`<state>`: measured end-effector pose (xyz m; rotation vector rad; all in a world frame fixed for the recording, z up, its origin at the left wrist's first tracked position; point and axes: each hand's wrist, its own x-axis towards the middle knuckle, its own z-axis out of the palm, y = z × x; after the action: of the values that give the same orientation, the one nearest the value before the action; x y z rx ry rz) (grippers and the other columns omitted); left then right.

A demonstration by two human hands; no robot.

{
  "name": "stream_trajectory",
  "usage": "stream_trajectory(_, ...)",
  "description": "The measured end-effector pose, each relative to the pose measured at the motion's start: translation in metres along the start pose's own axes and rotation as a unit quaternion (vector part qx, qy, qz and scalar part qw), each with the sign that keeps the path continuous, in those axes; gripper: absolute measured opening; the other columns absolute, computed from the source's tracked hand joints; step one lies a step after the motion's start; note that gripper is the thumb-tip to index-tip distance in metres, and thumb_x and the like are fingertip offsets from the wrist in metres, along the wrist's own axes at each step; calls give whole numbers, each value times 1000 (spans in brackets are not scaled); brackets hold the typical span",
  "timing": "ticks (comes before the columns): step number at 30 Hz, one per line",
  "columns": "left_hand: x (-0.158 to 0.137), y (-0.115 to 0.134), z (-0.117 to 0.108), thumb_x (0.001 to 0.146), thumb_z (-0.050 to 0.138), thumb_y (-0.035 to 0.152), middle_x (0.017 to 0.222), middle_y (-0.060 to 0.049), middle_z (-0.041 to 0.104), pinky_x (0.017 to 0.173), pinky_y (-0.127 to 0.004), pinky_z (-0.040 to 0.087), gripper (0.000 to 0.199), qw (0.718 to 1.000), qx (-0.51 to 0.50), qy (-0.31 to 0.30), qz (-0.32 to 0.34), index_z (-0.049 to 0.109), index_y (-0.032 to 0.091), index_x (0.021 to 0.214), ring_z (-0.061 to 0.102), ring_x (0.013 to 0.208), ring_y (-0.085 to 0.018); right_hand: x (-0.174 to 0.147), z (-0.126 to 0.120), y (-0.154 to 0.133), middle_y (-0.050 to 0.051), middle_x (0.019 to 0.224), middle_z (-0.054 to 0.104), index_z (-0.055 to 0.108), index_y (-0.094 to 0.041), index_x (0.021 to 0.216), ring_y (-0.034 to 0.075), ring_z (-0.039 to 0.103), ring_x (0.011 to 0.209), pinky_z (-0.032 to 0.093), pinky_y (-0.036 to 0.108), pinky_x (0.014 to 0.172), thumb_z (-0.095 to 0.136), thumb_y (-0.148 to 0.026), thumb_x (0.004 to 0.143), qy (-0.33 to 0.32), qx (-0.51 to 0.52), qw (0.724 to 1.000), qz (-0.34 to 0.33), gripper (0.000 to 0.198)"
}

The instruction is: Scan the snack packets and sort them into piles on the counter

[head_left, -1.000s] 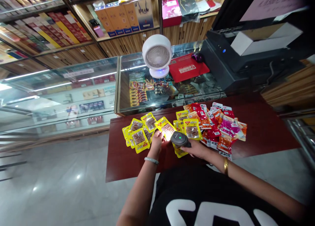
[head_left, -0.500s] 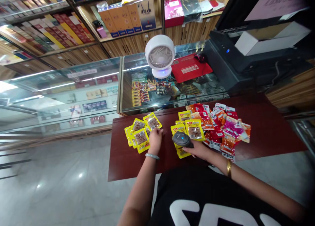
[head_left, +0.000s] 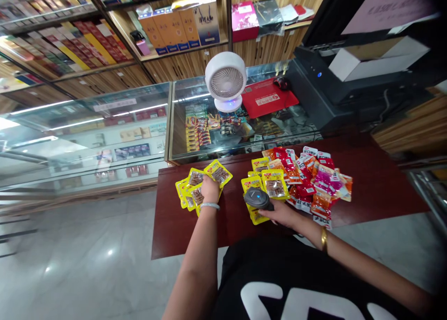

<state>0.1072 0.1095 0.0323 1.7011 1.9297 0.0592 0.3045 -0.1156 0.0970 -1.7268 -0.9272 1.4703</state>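
My right hand point(head_left: 281, 212) is closed round the handle of a dark barcode scanner point(head_left: 257, 197), whose head is over a loose pile of yellow snack packets point(head_left: 275, 184) with clear windows. On the left of the dark red tabletop lies a second group of yellow packets point(head_left: 182, 190). Over this group is my left hand point(head_left: 210, 189), its fingers curled at the edge of the upper right packet point(head_left: 220, 173); the fingertips are partly hidden. Red, orange and pink snack packets point(head_left: 307, 180) lie heaped to the right of the scanner.
Behind the red tabletop point(head_left: 171, 236) stands a glass display counter point(head_left: 181, 159). On the glass are a white fan point(head_left: 227, 80), a red mat point(head_left: 267, 99) and a black mouse point(head_left: 281, 83). A dark machine with a white open box point(head_left: 377, 62) stands at the right.
My left hand has moved left and slightly up over the left group of yellow packets. The upper right packet there has shifted and turned slightly. My right hand keeps the scanner in nearly the same place.
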Motion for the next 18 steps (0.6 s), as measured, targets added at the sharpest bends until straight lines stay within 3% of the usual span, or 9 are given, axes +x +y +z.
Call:
stream_trajectory(4,5,-8,-1,79,63,26,97,-19,72,81,-34,46,20,999,9,-44,32,68,14,94,68,96,-30,0,1,2,0,62,68,68,-18,107,17,62,54,51,30,58,74,-44,74,-7,8,1000,18,43)
stream_trajectory(7,7,-5,0,84,57,33,97,-18,73,81,-33,46,23,997,39,-58,33,70,14,90,68,96,-29,2,3,8,-3,54,62,67,-15,107,11,50,41,45,25,48,73,-44,74,-12,-5,999,38,44)
stream_trajectory(9,9,2,1,84,58,41,99,-20,72,81,-35,46,31,997,50,-60,21,69,12,90,68,97,-31,3,4,10,-1,61,66,67,-15,108,13,54,46,47,27,51,74,-43,73,-9,-11,999,29,45)
stream_trajectory(13,14,17,4,79,66,43,106,-25,69,81,-35,47,37,996,58,-67,4,66,10,95,66,100,-32,2,4,7,5,85,74,68,-17,110,22,67,74,54,34,69,75,-42,72,3,-6,1000,-15,47)
stream_trajectory(18,18,16,12,83,63,34,99,-16,70,74,-30,46,23,997,6,-58,47,61,14,95,67,90,-25,-3,-2,3,3,72,71,68,-16,109,21,65,64,54,34,65,74,-43,74,-1,-13,1000,13,45)
